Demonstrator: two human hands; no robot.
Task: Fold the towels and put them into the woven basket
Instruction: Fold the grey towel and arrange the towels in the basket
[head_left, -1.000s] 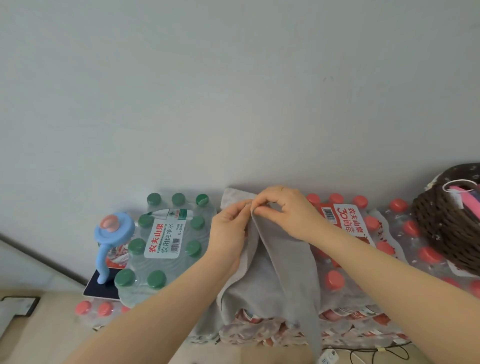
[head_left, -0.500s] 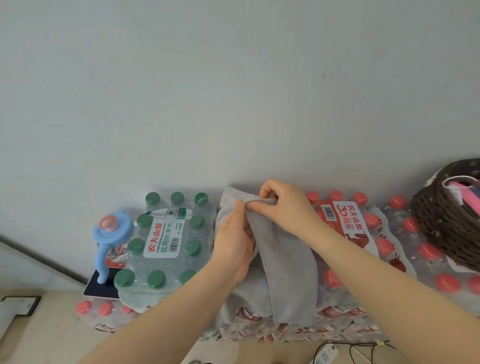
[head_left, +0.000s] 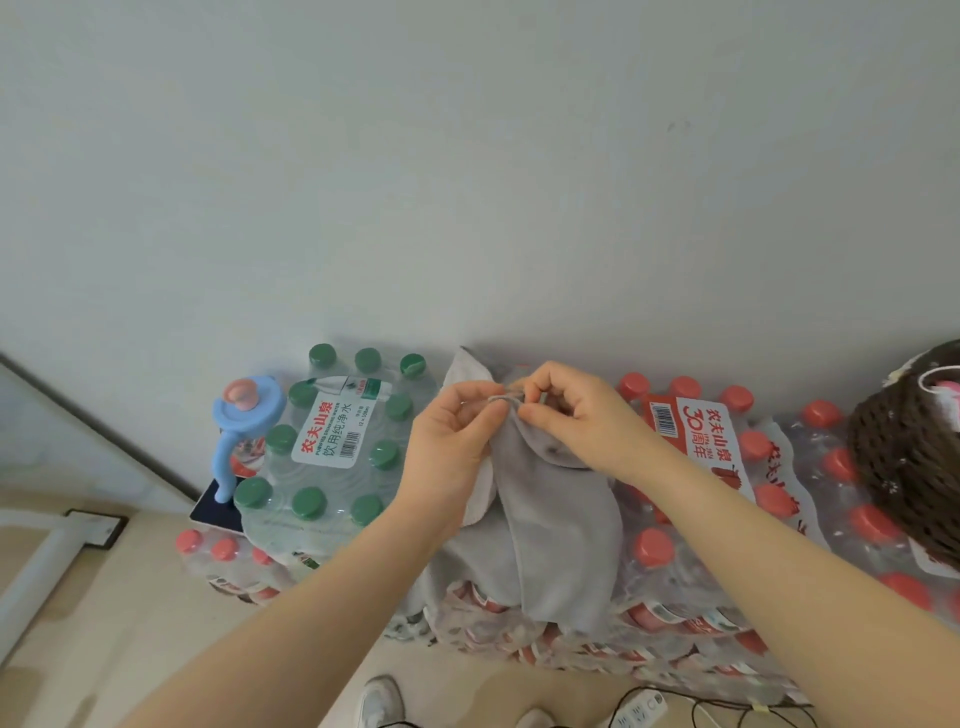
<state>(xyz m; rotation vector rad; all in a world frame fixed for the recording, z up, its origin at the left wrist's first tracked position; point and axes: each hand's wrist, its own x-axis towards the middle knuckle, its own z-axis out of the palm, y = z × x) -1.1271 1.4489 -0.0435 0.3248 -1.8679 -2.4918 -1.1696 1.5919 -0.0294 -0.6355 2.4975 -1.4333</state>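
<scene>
Change: both hands have drawn together at the grey towel (head_left: 550, 525) top edge since half a second ago.
Left hand (head_left: 452, 447): frame centre, fingers pinching the towel edge.
Right hand (head_left: 576, 415): fingers curled, pinching the same edge.
Towel: draped over bottle packs (head_left: 727, 519), centre.
Woven basket (head_left: 914, 462): right edge.

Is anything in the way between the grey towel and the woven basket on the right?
Nothing visible blocks it. Both the left hand and right hand pinch the grey towel; between it and the woven basket lie only red-capped bottle packs, low enough to pass over.
</scene>
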